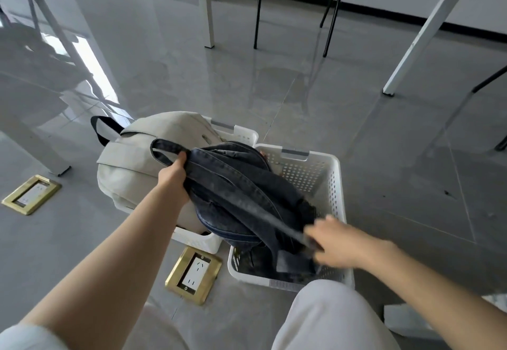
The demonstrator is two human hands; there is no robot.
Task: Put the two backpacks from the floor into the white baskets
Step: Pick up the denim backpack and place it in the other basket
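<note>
The dark denim backpack [241, 193] is being lowered into the right white basket [333, 182], gripped by left hand [175, 174] and right hand [333, 240], with straps needing tucking next.

beige backpack [129, 174] in left basket [241, 132] | denim backpack [241, 193] over right basket [333, 182]

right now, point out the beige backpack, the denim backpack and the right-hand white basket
beige backpack [131, 168], head view, on its front panel
denim backpack [233, 185], head view, on its back panel
right-hand white basket [336, 185], head view, on its perforated right wall
</note>
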